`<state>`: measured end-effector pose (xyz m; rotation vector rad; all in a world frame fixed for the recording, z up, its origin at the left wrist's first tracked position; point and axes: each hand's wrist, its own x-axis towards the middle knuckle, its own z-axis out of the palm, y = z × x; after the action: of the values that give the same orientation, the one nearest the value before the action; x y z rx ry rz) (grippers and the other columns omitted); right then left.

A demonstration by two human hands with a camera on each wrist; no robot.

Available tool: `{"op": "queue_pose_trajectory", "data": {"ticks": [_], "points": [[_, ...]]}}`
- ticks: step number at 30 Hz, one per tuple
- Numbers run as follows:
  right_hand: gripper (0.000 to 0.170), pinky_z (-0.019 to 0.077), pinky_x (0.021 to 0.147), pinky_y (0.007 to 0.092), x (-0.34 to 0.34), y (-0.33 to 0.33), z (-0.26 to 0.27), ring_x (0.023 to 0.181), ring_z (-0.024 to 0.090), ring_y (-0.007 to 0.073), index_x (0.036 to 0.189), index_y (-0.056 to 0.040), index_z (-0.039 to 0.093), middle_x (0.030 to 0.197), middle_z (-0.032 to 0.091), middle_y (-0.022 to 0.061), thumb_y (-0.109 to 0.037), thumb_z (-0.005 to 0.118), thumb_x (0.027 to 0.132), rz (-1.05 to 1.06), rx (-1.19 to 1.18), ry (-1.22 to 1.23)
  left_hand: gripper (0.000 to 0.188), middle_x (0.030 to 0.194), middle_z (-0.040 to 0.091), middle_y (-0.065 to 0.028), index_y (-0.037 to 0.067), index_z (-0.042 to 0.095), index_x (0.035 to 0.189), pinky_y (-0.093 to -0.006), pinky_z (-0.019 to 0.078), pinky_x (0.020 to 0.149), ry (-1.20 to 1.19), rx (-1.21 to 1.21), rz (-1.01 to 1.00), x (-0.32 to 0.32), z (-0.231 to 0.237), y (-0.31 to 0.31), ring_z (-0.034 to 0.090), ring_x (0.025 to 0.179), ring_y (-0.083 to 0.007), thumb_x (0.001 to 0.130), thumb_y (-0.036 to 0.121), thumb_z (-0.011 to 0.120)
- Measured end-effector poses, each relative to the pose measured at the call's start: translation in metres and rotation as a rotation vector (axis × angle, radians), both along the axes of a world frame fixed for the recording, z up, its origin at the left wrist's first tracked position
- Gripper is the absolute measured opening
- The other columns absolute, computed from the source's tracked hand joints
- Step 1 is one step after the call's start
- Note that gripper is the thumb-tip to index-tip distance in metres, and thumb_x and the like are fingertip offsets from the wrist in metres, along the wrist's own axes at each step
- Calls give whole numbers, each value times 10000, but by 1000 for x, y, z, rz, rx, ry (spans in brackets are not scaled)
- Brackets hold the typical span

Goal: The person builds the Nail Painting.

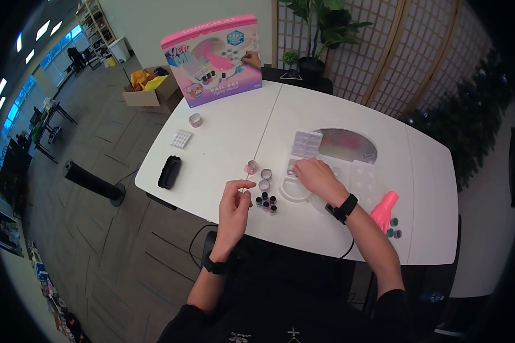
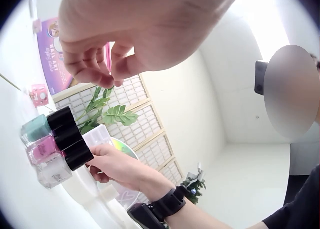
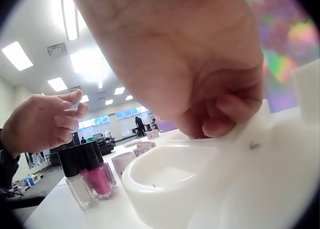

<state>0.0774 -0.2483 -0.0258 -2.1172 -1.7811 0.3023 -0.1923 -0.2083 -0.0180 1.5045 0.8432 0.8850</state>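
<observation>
My right hand (image 1: 320, 177) reaches into a small clear compartment case (image 1: 306, 143) with its lid raised, on a white plastic base. Its fingers are curled, and their tips are hidden, so I cannot tell what they pinch. Below them, the base has a round white bowl (image 3: 162, 171). My left hand (image 1: 234, 208) hovers above the table with loosely bent fingers and nothing between them. Close to it stand several black-capped nail polish bottles (image 1: 266, 203), among them teal, pink and clear ones (image 2: 52, 175). Two small round jars (image 1: 266, 174) and a pink-labelled jar (image 1: 250, 167) sit just beyond.
Behind the base is a shiny rounded panel (image 1: 348, 146). A pink model hand (image 1: 385, 211) lies at right beside small coloured pots (image 1: 394, 222). At left are a black case (image 1: 169, 172), a white pellet pack (image 1: 181, 138) and another jar (image 1: 195, 120). The nail art box (image 1: 214, 63) stands behind.
</observation>
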Motion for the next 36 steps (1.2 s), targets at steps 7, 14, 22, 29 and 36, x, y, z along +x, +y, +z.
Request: {"op": "queue_pose_trajectory", "data": {"ticks": [7, 14, 22, 29, 36], "points": [[215, 609, 700, 558, 1, 2, -8, 806, 752, 477, 877, 50, 732, 854, 729, 296, -91, 613, 988, 28, 54, -108, 203, 794, 579, 15, 53, 686, 1237, -275, 459, 718, 41, 74, 14, 2, -5, 7, 543, 764, -77, 1083, 93, 559], [201, 605, 705, 570, -1, -1, -1, 803, 748, 479, 939, 54, 710, 852, 727, 287, -79, 576, 1009, 13, 96, -76, 217, 1019, 672, -28, 40, 684, 1258, -284, 480, 723, 136, 211, 51, 5, -19, 42, 578, 782, -94, 1073, 58, 571], [210, 602, 714, 577, 0, -1, 0, 813, 747, 482, 974, 50, 720, 871, 736, 289, -97, 576, 1019, 13, 95, -30, 272, 1251, 655, -138, 50, 681, 1297, -373, 573, 808, 324, 416, 39, 8, -37, 86, 687, 898, -241, 1053, -5, 573], [196, 590, 723, 583, 1, -3, 2, 820, 741, 485, 1037, 47, 702, 867, 736, 284, -114, 592, 1038, 23, 89, 18, 314, 1324, 640, -165, 52, 697, 1300, -378, 592, 867, 414, 466, -92, 18, -32, 90, 710, 1016, -281, 1021, -43, 586], [175, 585, 751, 586, 6, -6, 4, 861, 735, 493, 1084, 22, 682, 917, 750, 271, -120, 586, 1051, -13, 143, 86, 243, 1392, 637, -195, 28, 709, 1249, -415, 601, 968, 450, 620, -183, 21, -44, 99, 718, 1144, -354, 1028, -11, 616]]}}
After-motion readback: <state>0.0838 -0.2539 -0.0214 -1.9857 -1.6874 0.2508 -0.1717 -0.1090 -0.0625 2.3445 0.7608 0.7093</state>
